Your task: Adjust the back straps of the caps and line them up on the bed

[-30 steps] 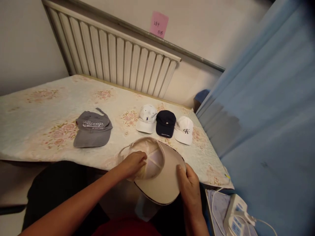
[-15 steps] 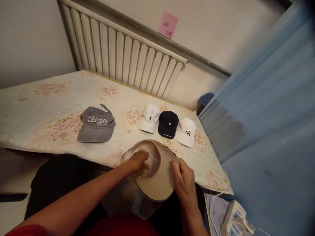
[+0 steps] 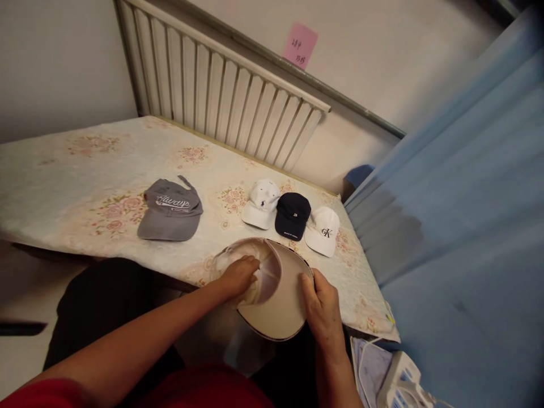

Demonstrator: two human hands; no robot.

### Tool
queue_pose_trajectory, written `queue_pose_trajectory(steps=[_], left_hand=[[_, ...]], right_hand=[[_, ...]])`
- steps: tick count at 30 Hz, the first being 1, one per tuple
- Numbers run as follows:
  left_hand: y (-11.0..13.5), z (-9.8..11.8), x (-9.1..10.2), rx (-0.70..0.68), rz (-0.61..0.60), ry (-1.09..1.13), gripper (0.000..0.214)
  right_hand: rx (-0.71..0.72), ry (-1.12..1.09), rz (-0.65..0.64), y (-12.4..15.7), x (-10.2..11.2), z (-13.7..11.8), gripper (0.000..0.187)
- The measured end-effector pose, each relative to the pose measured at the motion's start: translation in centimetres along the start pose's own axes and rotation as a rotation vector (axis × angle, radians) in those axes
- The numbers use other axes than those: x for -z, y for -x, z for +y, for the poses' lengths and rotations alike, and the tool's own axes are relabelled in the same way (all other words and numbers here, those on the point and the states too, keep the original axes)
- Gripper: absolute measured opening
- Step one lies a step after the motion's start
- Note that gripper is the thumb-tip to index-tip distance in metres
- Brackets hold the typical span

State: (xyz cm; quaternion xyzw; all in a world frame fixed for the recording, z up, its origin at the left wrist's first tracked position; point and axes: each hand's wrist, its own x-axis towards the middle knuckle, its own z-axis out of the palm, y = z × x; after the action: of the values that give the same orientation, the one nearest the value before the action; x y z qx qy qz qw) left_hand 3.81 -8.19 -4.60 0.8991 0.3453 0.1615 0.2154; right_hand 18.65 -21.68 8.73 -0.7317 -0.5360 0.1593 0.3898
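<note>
A cream cap is held over my lap with its inside facing up and its brim to the right. My right hand grips the brim's outer edge, thumb on the underside and fingers behind. Inside the crown is my left hand, its fingers curled together against the inner lining. Just beyond, on the bed, three caps stand side by side: a white cap with a small dark emblem, a navy cap and a white cap with black letters. Farther left rests a grey cap with white script lettering.
The caps lie on a bed with a floral cover. Behind it is a white radiator, with a pink note above. A blue curtain hangs at the right. A white corded appliance sits at lower right.
My left hand's fingers have drawn closer together inside the cap. My right hand keeps its hold on the brim. The view has shifted slightly.
</note>
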Motion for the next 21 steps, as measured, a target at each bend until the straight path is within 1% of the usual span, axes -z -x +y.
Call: queue_pose_trajectory(steps=[2,4,10,14,21], left_hand=[[-0.1,0.2,0.1,-0.043,-0.002,0.013,0.018],[-0.3,0.1,0.1,-0.064,-0.001,0.017,0.026],[-0.9,-0.6,-0.4,-0.067,0.006,-0.019,0.042],[-0.8,-0.7,-0.6,-0.069,0.024,-0.050,0.051],[-0.4,-1.2,-0.8,-0.126,0.038,-0.108,0.061]], right_hand=[[-0.001,-0.008,-0.020,-0.1,0.0,0.0,0.027],[0.008,-0.001,-0.034,-0.2,0.0,0.0,0.027],[0.026,0.053,-0.046,-0.4,-0.1,0.3,0.026],[0.021,0.083,-0.050,-0.6,-0.1,0.4,0.027],[0.022,0.075,-0.067,-0.9,0.2,0.1,0.027]])
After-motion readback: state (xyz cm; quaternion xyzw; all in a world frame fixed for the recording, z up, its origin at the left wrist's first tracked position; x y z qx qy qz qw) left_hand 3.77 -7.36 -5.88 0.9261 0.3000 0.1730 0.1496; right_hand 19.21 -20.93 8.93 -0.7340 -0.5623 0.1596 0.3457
